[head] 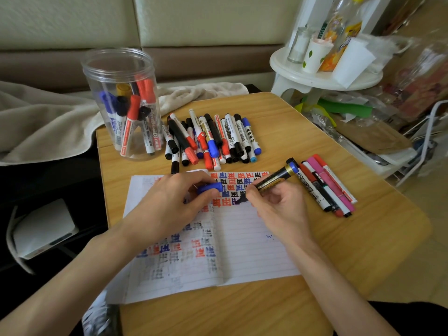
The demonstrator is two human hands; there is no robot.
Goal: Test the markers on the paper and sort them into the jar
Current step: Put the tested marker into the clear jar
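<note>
Open worktop (363, 238) at near right and back right; jar (121, 105) blocks back left, marker pile (211, 139) mid-back, marker row (327, 185) just right of paper (247, 253).

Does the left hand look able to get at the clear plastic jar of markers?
Probably yes: the clear plastic jar stands open-topped ahead of the left hand, nothing standing between them, though that hand grips a blue cap.
</note>
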